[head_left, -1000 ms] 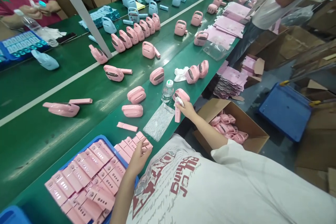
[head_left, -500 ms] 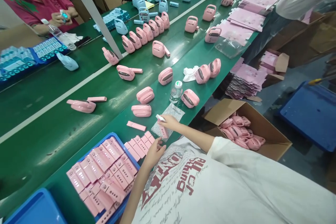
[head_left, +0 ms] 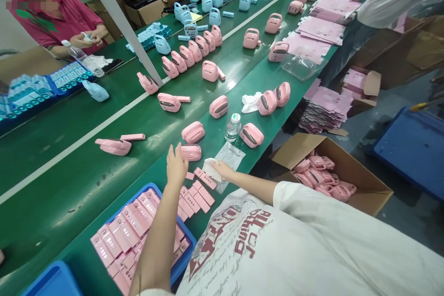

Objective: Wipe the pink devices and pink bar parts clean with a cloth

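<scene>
My left hand [head_left: 176, 166] is raised with its fingers apart, at the near end of a glossy pink handled case [head_left: 191, 152]; whether it touches the case I cannot tell. In my right hand [head_left: 224, 170] is a crumpled white cloth [head_left: 211, 168], pinched between the fingers. Just below the cloth lies a slim pink bar [head_left: 205, 178] with a row of small dots. More pink bars [head_left: 196, 199] lie side by side near it. A clear plastic bag [head_left: 231, 156] rests flat under and beyond my right hand.
A blue tray [head_left: 150, 187] of pink bars stands at the near left. A water bottle [head_left: 233, 127] is beyond the bag. Pink cases [head_left: 219, 106] dot the green belt table. A carton [head_left: 371, 194] of pink cases sits right. Co-workers [head_left: 74, 23] work across the table.
My left hand has moved up and forward from the pink bars to the pink case. My right hand shifted slightly down; the bar beneath it now lies beside the other bars.
</scene>
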Demonstrator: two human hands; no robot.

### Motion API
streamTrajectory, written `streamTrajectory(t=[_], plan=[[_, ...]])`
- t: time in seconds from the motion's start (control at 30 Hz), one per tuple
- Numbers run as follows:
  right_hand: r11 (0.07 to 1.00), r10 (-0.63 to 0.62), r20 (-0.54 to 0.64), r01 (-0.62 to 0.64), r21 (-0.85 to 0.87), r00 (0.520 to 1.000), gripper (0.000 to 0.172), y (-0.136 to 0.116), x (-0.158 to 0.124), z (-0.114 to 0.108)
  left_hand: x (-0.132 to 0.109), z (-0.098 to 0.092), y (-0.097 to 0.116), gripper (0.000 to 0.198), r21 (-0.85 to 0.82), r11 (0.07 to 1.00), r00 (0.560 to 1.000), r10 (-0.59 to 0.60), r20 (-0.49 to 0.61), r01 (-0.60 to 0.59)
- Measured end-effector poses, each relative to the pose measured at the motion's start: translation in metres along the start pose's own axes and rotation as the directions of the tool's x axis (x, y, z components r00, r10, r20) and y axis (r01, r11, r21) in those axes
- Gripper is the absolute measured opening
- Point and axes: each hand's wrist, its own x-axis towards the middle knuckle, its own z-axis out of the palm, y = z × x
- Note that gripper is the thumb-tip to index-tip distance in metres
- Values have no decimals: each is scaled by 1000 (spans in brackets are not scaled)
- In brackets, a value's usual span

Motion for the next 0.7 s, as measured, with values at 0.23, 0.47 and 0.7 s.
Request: streamTrajectory(t=[0.23,0.47,0.7], plan=[[996,60,-212,-43,84,976,17,-36,-14,-19,24,6,-16,26,-58,998,995,7,-104,-13],[812,-574,-512,364,-456,639,36,-125,-24,-71,-34,-31,-4,25,-301,942,948,49,-314,-148],[216,-710,231,518,-828,665,34,-145,31,-99,-83,-70,39,20,-792,608,965,-181,-192,-44]])
